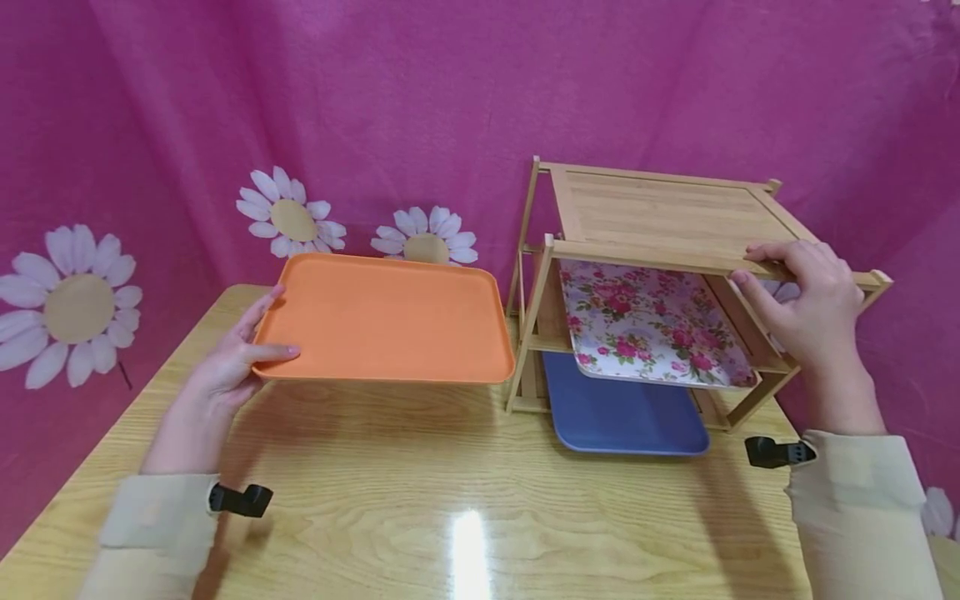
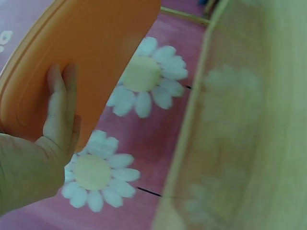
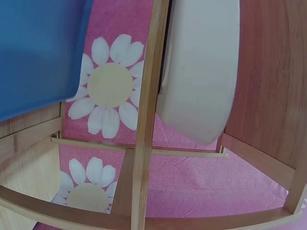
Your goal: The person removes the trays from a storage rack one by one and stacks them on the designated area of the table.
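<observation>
My left hand [image 1: 240,354] holds an orange tray [image 1: 386,318] by its left edge, thumb on top and fingers under it, lifted level above the wooden table [image 1: 420,500]. The left wrist view shows the fingers [image 2: 60,110] flat against the orange tray's underside [image 2: 91,52]. My right hand [image 1: 806,296] grips the front right edge of the top shelf of a bamboo rack [image 1: 660,217]. A floral tray [image 1: 648,325] lies on the rack's middle shelf and a blue tray [image 1: 622,412] on the bottom one. The right wrist view shows the blue tray [image 3: 38,52], the floral tray's pale underside [image 3: 201,72] and a rack post [image 3: 146,115].
A pink cloth with printed daisies [image 1: 288,217] hangs behind the table. The rack stands at the table's right rear. The table's near half shows bare wood with a light glare [image 1: 468,542]. Black camera mounts sit at both wrists.
</observation>
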`<action>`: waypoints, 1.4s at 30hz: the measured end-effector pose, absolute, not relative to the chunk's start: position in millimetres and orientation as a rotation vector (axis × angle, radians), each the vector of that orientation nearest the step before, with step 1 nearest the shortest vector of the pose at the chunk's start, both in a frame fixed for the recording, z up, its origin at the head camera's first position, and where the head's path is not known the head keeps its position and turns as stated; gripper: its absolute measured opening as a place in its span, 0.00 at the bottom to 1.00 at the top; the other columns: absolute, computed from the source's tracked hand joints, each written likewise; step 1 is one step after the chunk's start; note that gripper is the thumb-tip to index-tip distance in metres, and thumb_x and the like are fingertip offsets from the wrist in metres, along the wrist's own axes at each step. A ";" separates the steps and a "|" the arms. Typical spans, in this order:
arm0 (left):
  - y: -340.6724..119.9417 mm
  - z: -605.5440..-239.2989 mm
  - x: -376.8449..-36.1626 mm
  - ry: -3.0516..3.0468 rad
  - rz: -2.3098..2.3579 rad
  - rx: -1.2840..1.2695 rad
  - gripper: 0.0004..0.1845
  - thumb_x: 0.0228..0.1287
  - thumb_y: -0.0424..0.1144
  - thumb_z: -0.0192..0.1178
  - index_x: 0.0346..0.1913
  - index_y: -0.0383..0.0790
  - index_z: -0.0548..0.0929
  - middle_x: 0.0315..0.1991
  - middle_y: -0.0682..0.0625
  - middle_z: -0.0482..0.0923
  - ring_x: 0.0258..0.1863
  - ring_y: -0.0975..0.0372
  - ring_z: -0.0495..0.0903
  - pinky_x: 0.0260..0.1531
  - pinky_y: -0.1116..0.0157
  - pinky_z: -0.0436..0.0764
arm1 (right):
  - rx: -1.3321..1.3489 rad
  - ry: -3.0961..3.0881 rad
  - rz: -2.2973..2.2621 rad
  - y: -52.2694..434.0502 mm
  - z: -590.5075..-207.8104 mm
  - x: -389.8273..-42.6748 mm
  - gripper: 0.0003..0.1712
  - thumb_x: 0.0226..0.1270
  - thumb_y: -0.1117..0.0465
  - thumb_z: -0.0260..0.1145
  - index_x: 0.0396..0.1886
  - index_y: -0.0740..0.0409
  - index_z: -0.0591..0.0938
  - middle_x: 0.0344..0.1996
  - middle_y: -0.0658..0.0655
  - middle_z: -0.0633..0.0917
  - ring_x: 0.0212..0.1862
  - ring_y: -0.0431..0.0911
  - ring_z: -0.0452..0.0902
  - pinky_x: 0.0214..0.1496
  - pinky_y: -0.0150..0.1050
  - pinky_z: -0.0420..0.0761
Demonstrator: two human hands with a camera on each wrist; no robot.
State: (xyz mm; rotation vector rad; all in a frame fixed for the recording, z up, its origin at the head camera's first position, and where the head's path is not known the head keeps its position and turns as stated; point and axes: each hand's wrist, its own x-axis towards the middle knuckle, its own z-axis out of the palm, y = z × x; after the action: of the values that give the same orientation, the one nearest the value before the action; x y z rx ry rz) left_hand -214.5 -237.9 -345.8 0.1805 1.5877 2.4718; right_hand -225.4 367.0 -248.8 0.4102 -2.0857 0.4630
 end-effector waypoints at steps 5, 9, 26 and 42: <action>-238.1 -366.8 -228.2 1.737 2.364 0.094 0.50 0.57 0.15 0.52 0.75 0.60 0.48 0.69 0.59 0.39 0.65 0.60 0.48 0.38 0.75 0.79 | 0.414 -2.069 0.470 366.7 -249.8 -226.3 0.24 0.55 0.44 0.68 0.39 0.61 0.85 0.33 0.63 0.83 0.38 0.46 0.69 0.41 0.36 0.59; -240.5 -378.0 -240.0 1.733 2.319 -0.006 0.50 0.57 0.15 0.52 0.75 0.61 0.46 0.71 0.59 0.35 0.60 0.64 0.59 0.34 0.76 0.79 | 0.409 -2.061 0.478 365.9 -249.7 -228.0 0.24 0.55 0.44 0.68 0.39 0.60 0.85 0.33 0.63 0.83 0.38 0.46 0.69 0.41 0.35 0.59; -241.7 -407.3 -285.9 2.204 1.848 0.052 0.49 0.55 0.21 0.58 0.75 0.49 0.46 0.75 0.44 0.40 0.59 0.53 0.61 0.36 0.72 0.79 | 0.378 -2.078 0.463 367.8 -247.9 -225.2 0.23 0.55 0.45 0.68 0.40 0.59 0.85 0.34 0.62 0.84 0.38 0.35 0.66 0.41 0.37 0.59; -230.4 -418.2 -300.7 2.634 1.108 0.301 0.36 0.59 0.29 0.60 0.68 0.24 0.57 0.68 0.28 0.54 0.62 0.43 0.57 0.62 0.48 0.62 | 0.397 -2.074 0.473 368.0 -249.9 -226.9 0.24 0.55 0.44 0.69 0.39 0.60 0.85 0.32 0.56 0.84 0.39 0.23 0.59 0.40 0.36 0.59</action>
State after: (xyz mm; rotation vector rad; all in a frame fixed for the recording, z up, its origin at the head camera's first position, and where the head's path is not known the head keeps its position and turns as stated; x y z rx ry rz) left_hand -300.7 -230.4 -418.2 0.3013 2.6344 1.1084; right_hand -226.9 368.0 -249.9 0.3969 -2.0742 0.4725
